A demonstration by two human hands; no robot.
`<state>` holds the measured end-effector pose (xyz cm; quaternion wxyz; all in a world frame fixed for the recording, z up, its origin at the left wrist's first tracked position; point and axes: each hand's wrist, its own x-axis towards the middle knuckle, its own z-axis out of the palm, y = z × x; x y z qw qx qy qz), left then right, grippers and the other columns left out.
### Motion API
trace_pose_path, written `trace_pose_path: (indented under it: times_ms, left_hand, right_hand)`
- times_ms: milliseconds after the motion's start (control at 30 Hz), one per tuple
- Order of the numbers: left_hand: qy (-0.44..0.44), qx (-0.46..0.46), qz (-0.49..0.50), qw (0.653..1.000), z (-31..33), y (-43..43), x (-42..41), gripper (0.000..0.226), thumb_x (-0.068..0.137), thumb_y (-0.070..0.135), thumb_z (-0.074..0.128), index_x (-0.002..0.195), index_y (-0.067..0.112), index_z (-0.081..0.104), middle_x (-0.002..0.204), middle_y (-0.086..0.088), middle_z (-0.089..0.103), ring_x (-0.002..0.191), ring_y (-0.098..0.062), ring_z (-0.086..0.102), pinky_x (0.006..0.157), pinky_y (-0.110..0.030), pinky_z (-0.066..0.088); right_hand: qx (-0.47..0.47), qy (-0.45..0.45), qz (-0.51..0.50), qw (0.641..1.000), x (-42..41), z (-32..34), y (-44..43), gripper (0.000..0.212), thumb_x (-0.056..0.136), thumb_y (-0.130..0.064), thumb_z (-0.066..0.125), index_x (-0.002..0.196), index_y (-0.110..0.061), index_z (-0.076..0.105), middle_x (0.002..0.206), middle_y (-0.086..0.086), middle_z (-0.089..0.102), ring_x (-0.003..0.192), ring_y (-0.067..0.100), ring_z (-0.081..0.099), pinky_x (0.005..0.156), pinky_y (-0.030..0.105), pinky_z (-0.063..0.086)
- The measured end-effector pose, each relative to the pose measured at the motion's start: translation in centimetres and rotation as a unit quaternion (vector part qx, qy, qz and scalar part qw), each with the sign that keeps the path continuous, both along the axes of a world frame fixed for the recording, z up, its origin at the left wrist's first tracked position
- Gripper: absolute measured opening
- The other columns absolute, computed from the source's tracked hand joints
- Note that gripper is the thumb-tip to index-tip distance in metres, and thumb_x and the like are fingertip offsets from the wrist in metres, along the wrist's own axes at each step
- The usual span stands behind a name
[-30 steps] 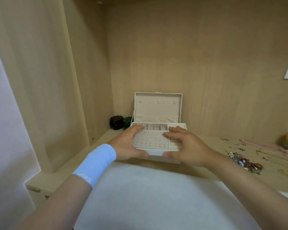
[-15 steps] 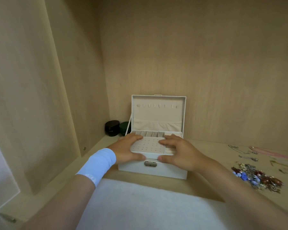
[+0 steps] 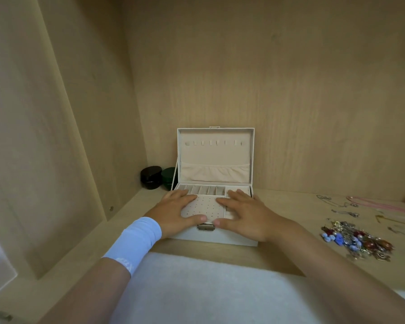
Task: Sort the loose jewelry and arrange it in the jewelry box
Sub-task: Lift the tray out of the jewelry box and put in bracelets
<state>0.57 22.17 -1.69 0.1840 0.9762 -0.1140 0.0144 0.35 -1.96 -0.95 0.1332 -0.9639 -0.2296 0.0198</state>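
A white jewelry box [image 3: 215, 155] stands open on the wooden shelf, its lid upright against the back wall. My left hand [image 3: 173, 213] and my right hand [image 3: 246, 216] both lie flat on the top tray, fingers straight over the perforated earring panel [image 3: 205, 208]. Each thumb rests against the tray's front edge, either side of the metal latch [image 3: 205, 227]. A pile of loose jewelry [image 3: 358, 239] with blue, red and gold beads lies on the shelf to the right, apart from the box. Thin chains [image 3: 344, 206] and a pink cord [image 3: 384, 205] lie behind the pile.
A black jar [image 3: 150, 177] and a dark green jar [image 3: 169, 175] stand in the back left corner beside the box. A white cloth surface [image 3: 197, 288] runs along the shelf's front edge. The cabinet's side wall [image 3: 68, 136] closes the left.
The view has moved in and dropped lower, so the box front and latch now show. Both hands stay on the top tray in the same pose.
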Motion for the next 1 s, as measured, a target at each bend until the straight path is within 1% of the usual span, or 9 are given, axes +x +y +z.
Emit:
trace_pose_path:
  times_ms: [100,367,533,667,733,833,867,933,1000]
  left_hand:
    - [0.010,-0.002,-0.005,1.000,0.2,-0.5,0.0,0.090,0.077,0.075,0.058,0.152,0.035,0.029,0.162,0.010,0.017,0.149,-0.011,0.006,0.122,-0.036,0.012]
    - [0.019,-0.012,-0.038,0.999,0.6,-4.6,0.4,0.085,0.079,0.070,0.062,0.150,0.036,0.032,0.162,0.012,0.018,0.149,-0.011,0.008,0.121,-0.035,0.011]
    - [0.003,0.024,-0.044,0.999,0.7,-6.5,0.8,0.080,0.081,0.073,0.055,0.149,0.039,0.031,0.161,0.012,0.021,0.148,-0.014,0.014,0.121,-0.037,0.015]
    - [0.024,0.006,-0.057,0.998,0.4,-5.8,-0.1,0.090,0.071,0.083,0.052,0.148,0.041,0.031,0.161,0.015,0.018,0.148,-0.010,0.012,0.121,-0.035,0.016]
    - [0.028,0.011,-0.062,0.998,0.5,-5.5,-0.7,0.089,0.072,0.082,0.052,0.149,0.042,0.030,0.161,0.015,0.017,0.148,-0.010,0.012,0.120,-0.034,0.016]
    - [0.016,0.046,-0.051,0.998,0.9,-6.1,-1.0,0.086,0.073,0.084,0.039,0.148,0.043,0.030,0.162,0.013,0.018,0.148,-0.013,0.014,0.120,-0.037,0.016]
    - [0.002,0.062,-0.042,0.997,1.2,-6.6,-1.1,0.083,0.076,0.083,0.037,0.148,0.042,0.031,0.162,0.012,0.018,0.148,-0.014,0.014,0.121,-0.038,0.015]
    - [-0.037,0.075,-0.035,0.996,1.9,-8.0,-1.3,0.071,0.086,0.076,0.040,0.147,0.041,0.034,0.161,0.011,0.019,0.149,-0.015,0.013,0.121,-0.037,0.013]
    - [-0.074,0.043,-0.063,0.994,2.8,-10.1,-1.7,0.059,0.092,0.065,0.046,0.144,0.039,0.040,0.157,0.012,0.029,0.145,-0.013,0.020,0.119,-0.033,0.016]
  right_hand:
    - [-0.015,0.000,0.005,1.000,0.1,-0.2,-0.7,0.080,0.088,-0.078,0.040,0.156,-0.042,0.019,0.168,-0.003,0.007,0.154,0.012,-0.003,0.124,0.045,-0.001]
    - [-0.007,0.010,-0.030,0.999,-0.5,-0.1,-4.9,0.082,0.086,-0.079,0.042,0.156,-0.044,0.019,0.168,-0.005,0.005,0.155,0.013,-0.003,0.125,0.042,0.001]
    - [0.014,0.022,-0.038,0.999,-1.2,0.2,-6.4,0.080,0.089,-0.075,0.045,0.157,-0.041,0.019,0.168,-0.004,0.005,0.154,0.014,-0.004,0.125,0.039,0.001]
    - [0.030,0.037,-0.029,0.998,-2.3,0.0,-6.8,0.077,0.092,-0.070,0.045,0.158,-0.040,0.018,0.169,-0.004,0.001,0.154,0.016,-0.007,0.125,0.040,-0.001]
    - [0.028,0.040,-0.021,0.999,-2.5,-0.1,-6.9,0.077,0.093,-0.070,0.045,0.158,-0.040,0.016,0.169,-0.003,-0.001,0.154,0.016,-0.009,0.125,0.042,-0.001]
    - [0.021,0.039,-0.011,0.999,-2.6,0.0,-6.9,0.077,0.093,-0.069,0.045,0.158,-0.041,0.015,0.169,-0.003,-0.002,0.154,0.016,-0.009,0.125,0.041,-0.001]
    - [0.039,0.050,-0.007,0.998,-2.6,0.2,-7.1,0.076,0.093,-0.068,0.047,0.158,-0.041,0.017,0.168,-0.004,-0.001,0.154,0.015,-0.008,0.126,0.039,-0.001]
    - [0.118,0.072,-0.001,0.990,-2.8,1.2,-8.1,0.070,0.093,-0.064,0.051,0.155,-0.043,0.025,0.167,-0.009,0.005,0.154,0.010,-0.001,0.125,0.034,0.003]
    - [0.188,0.040,-0.019,0.981,-2.7,2.3,-10.2,0.060,0.095,-0.058,0.054,0.150,-0.042,0.037,0.164,-0.013,0.019,0.152,0.008,0.015,0.123,0.031,0.012]
